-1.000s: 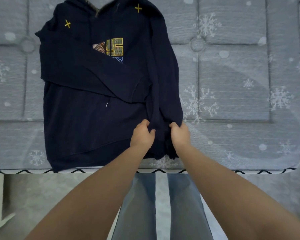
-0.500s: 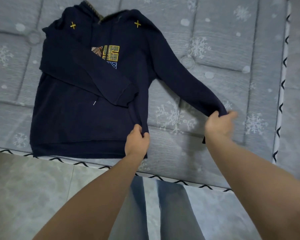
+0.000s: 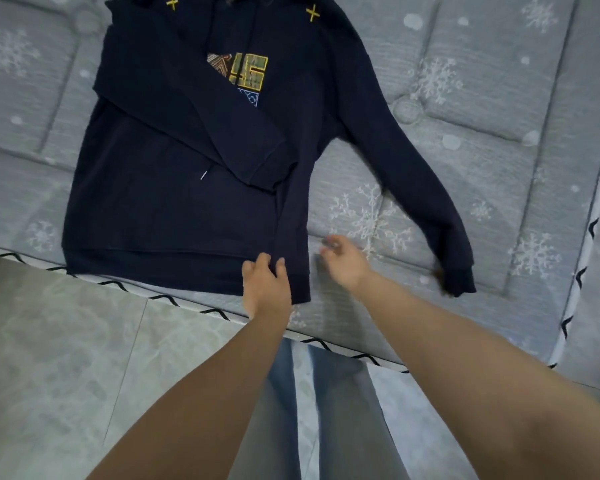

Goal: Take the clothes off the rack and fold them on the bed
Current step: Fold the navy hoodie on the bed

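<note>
Closest to the camera are jeans-clad legs standing on a tiled floor, right up against the bed edge. Just past that edge, the left hand has its fingers curled onto the bottom hem of the navy hoodie, near the hem's right corner, so that grip is clamped on fabric. The right hand sits just beside the hem over the bare mattress, blurry, fingers loosely spread and holding nothing that I can see (the blur makes it hard to swear by).

Further out, the hoodie lies face up on the snowflake-print mattress, hem toward the bed edge, hood at the far side. One sleeve is already folded diagonally across the chest, covering part of the yellow graphic. The other sleeve is stretched out to the right, cuff resting near the bed's corner.

So the step in hand looks like folding that second sleeve in. I'd keep the left hand pinning the hem so the body doesn't slide, take the sleeve at the cuff, and lay it across the chest to mirror the first one. Smooth the side seam straight first, otherwise the final fold comes out lumpy
</note>
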